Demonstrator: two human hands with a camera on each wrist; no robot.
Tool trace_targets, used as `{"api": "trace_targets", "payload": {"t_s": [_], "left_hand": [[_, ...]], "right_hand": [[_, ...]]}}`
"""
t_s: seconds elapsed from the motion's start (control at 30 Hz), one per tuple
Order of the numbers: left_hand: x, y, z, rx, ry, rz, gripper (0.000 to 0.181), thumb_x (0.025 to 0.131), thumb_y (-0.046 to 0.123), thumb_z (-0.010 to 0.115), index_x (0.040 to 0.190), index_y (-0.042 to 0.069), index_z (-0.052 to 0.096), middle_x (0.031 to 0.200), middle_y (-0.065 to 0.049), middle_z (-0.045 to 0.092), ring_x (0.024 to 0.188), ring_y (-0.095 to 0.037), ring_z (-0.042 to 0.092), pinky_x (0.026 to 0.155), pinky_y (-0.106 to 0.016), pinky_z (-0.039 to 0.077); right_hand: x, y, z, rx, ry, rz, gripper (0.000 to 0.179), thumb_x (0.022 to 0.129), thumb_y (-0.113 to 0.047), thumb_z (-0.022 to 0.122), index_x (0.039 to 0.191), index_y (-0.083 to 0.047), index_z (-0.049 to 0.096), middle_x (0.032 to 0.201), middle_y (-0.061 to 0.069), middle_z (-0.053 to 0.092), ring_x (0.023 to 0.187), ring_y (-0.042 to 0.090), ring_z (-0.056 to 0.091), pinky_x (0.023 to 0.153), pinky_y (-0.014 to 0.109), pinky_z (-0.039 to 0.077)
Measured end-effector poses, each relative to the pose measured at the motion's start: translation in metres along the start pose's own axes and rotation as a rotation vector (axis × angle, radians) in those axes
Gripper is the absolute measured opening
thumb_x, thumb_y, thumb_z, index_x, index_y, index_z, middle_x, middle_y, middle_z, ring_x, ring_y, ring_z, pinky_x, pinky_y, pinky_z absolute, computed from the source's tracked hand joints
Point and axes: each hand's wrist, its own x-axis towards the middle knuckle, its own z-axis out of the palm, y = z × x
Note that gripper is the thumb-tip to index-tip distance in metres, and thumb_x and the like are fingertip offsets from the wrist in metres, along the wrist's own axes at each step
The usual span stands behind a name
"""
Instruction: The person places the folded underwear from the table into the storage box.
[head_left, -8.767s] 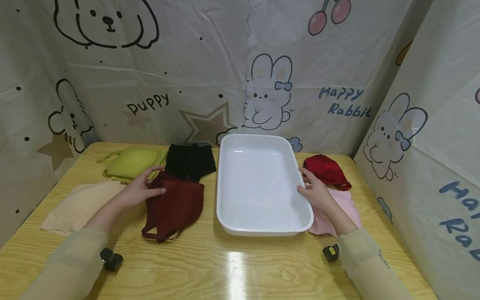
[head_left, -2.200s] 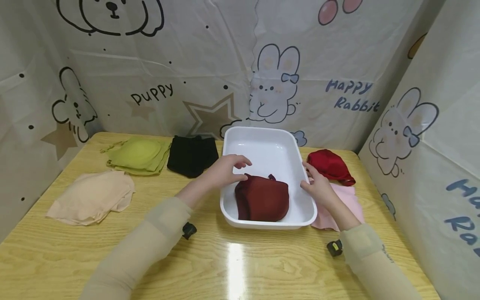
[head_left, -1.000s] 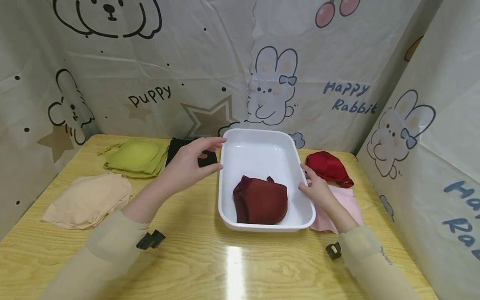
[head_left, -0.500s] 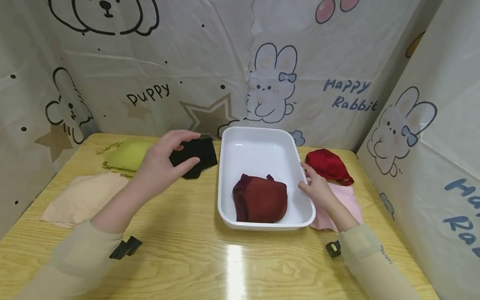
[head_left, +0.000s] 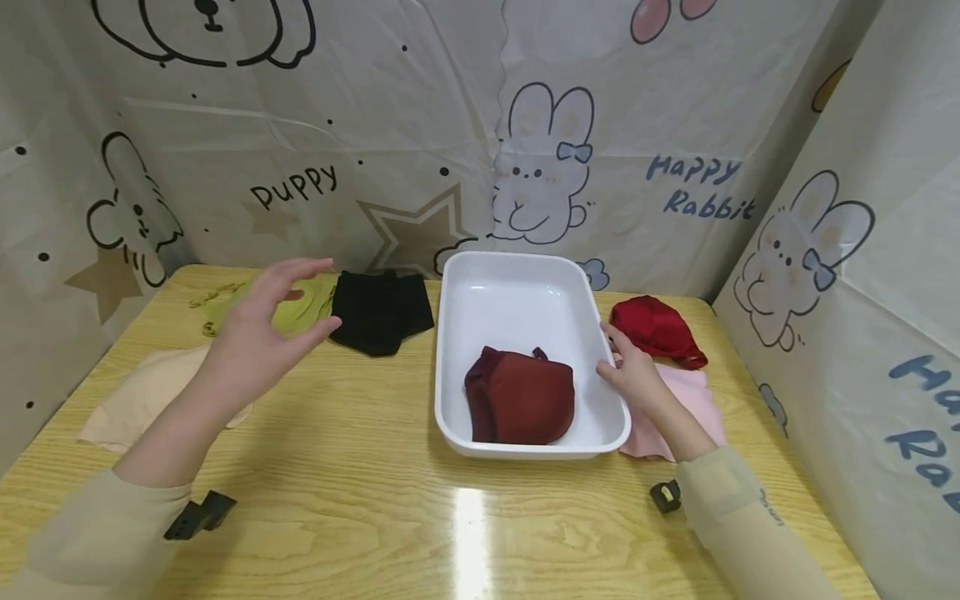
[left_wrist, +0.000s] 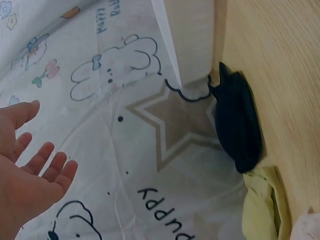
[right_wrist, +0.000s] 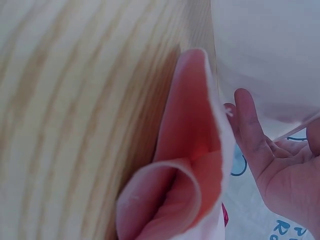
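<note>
In the head view my left hand (head_left: 247, 342) hovers over the left part of the table, thumb and fingers spread, holding nothing. It overlaps a yellow-green bra (head_left: 311, 304) and a beige folded garment (head_left: 146, 396). Just beyond its fingertips lies a black folded garment (head_left: 382, 312). My right hand (head_left: 637, 383) grips the right rim of a white rectangular basin (head_left: 517, 308), thumb at the inner edge and fingers outside. A dark red bra (head_left: 525, 404) lies folded in the basin's near half. The right wrist view has the right hand's fingers (right_wrist: 247, 112) against the basin wall.
Right of the basin sit a bright red bra (head_left: 652, 329) and a pink folded cloth (head_left: 690, 408), the latter under my right wrist. A printed sheet (head_left: 375, 108) hangs behind the wooden table (head_left: 360, 517) and along both sides.
The dark red bra went from the table into the basin. My left hand has since let go and moved back left, past the black garment. My right hand stays at the basin rim.
</note>
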Motion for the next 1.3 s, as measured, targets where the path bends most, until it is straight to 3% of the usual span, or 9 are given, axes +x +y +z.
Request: {"api": "trace_targets", "payload": {"t_s": [0.2, 0.57, 0.8, 1.07, 1.3], "left_hand": [[-0.006, -0.015, -0.013, 0.008, -0.015, -0.037, 0.067, 0.081, 0.011, 0.075, 0.139, 0.028, 0.045, 0.140, -0.004, 0.044, 0.117, -0.033, 0.046, 0.096, -0.055, 0.037], [-0.020, -0.048, -0.030, 0.038, -0.076, -0.092, 0.076, 0.082, 0.018, 0.075, 0.145, 0.029, 0.035, 0.148, -0.009, 0.035, 0.134, -0.039, 0.030, 0.102, -0.066, 0.024], [-0.029, -0.070, -0.040, 0.045, -0.133, -0.130, 0.083, 0.083, 0.020, 0.074, 0.148, 0.037, 0.025, 0.152, -0.007, 0.028, 0.138, -0.040, 0.023, 0.100, -0.069, 0.022], [-0.037, -0.102, -0.051, 0.080, -0.188, -0.173, 0.086, 0.084, 0.021, 0.072, 0.150, 0.035, 0.019, 0.152, -0.017, 0.025, 0.138, -0.046, 0.019, 0.098, -0.072, 0.020], [-0.045, -0.129, -0.061, 0.101, -0.223, -0.212, 0.088, 0.083, 0.019, 0.073, 0.152, 0.025, 0.018, 0.151, -0.023, 0.022, 0.137, -0.049, 0.016, 0.097, -0.071, 0.020]], "right_hand": [[0.000, -0.001, 0.001, -0.002, 0.001, 0.011, 0.066, 0.090, -0.009, 0.051, 0.149, -0.005, 0.023, 0.134, 0.029, 0.046, 0.105, 0.043, 0.059, 0.083, 0.048, 0.054], [0.001, -0.001, 0.001, 0.004, 0.005, 0.007, 0.065, 0.090, -0.008, 0.051, 0.149, -0.004, 0.023, 0.133, 0.029, 0.047, 0.105, 0.043, 0.058, 0.084, 0.048, 0.053], [0.001, -0.001, 0.001, 0.016, 0.006, 0.019, 0.066, 0.089, -0.009, 0.051, 0.149, -0.006, 0.023, 0.134, 0.029, 0.047, 0.106, 0.043, 0.058, 0.083, 0.048, 0.053], [0.000, 0.002, 0.001, 0.014, 0.004, 0.018, 0.066, 0.090, -0.009, 0.050, 0.150, -0.006, 0.022, 0.134, 0.029, 0.046, 0.107, 0.044, 0.058, 0.084, 0.049, 0.053], [0.000, 0.001, 0.000, -0.002, 0.000, 0.013, 0.066, 0.090, -0.009, 0.050, 0.149, -0.006, 0.022, 0.134, 0.030, 0.046, 0.107, 0.045, 0.058, 0.084, 0.049, 0.053]]}}
